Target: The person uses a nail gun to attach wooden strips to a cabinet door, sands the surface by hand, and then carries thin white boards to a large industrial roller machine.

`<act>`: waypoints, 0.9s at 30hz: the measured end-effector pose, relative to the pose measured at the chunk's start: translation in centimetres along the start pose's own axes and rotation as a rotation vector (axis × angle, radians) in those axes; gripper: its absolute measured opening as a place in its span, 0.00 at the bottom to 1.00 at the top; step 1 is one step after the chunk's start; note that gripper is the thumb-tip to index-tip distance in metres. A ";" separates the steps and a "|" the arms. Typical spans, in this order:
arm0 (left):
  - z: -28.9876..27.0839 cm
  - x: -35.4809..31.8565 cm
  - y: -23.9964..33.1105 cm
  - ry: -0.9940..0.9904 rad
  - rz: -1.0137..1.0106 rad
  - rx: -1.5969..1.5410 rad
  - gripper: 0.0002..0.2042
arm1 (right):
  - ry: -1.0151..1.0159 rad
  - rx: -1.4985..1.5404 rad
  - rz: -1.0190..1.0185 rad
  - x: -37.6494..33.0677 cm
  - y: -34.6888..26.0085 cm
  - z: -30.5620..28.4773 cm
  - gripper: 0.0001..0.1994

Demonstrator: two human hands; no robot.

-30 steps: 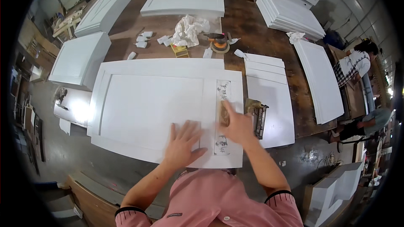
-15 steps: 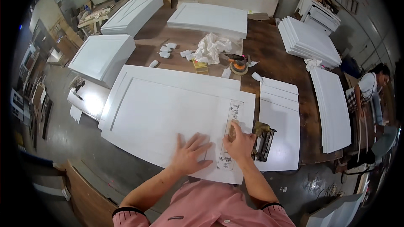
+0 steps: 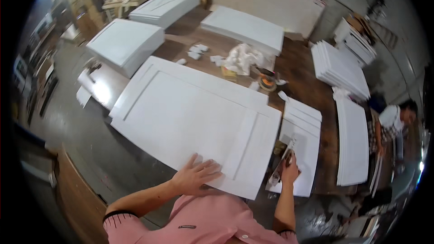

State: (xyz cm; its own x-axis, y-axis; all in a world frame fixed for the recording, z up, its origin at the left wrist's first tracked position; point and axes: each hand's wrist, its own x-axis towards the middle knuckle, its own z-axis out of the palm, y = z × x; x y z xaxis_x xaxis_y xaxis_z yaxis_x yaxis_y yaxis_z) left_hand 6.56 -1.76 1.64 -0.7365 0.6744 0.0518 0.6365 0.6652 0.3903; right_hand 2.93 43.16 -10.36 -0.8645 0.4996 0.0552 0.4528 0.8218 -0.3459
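Observation:
My left hand (image 3: 196,174) lies flat near the front edge of a large white framed door panel (image 3: 190,108), its fingers spread. To the right of that panel, my right hand (image 3: 290,170) is closed on a narrow printed strip (image 3: 293,143) with dark markings, its fingers bent around the middle. The strip is slanted over a dark tool, which it and my hand mostly cover. Beneath them lie narrower white panels (image 3: 302,129).
An orange sander (image 3: 267,82), crumpled white cloth (image 3: 244,58) and small white pieces (image 3: 195,53) lie behind the panel. White panel stacks (image 3: 124,43) stand at left, back and right (image 3: 352,144). Another person (image 3: 391,119) works at the far right.
My right hand has lifted the printed strip off the large panel and carried it right, over the dark tool. My left hand stays flat on the panel. The whole view has shifted and tilted.

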 end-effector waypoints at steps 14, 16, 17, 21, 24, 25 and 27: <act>-22.7 2.1 -1.9 0.938 0.290 0.315 0.18 | 0.086 0.858 -0.821 -3.3 -15.4 -13.5 0.32; -21.4 5.2 -3.6 1.353 0.049 0.097 0.25 | 0.385 0.988 -0.662 -2.6 -17.7 -13.4 0.30; -19.9 5.8 -4.5 1.387 -0.115 -0.031 0.30 | 0.493 1.028 -0.618 -3.4 -21.5 -15.1 0.30; -2.5 6.1 -7.9 1.048 -0.657 -0.534 0.41 | 0.351 1.268 -0.433 -5.2 -29.0 -21.5 0.29; 3.1 3.7 -3.0 1.058 -0.716 -0.918 0.43 | 0.306 1.297 -0.345 -6.7 -30.8 -23.8 0.33; 1.4 2.7 -0.7 1.183 -0.758 -1.139 0.41 | 0.239 1.336 -0.286 -6.3 -29.3 -23.7 0.32; -0.9 0.7 0.0 1.337 -0.839 -1.353 0.39 | 0.132 1.427 -0.184 -6.6 -27.6 -22.4 0.31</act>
State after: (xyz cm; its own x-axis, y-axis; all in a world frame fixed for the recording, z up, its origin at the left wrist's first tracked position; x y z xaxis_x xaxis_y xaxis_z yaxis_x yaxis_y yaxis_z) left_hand 5.88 -1.60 2.54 -0.7650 -0.6069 -0.2155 0.0615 -0.4020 0.9136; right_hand 1.04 23.34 19.78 -0.8235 0.5050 0.2585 -0.3289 -0.0536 -0.9428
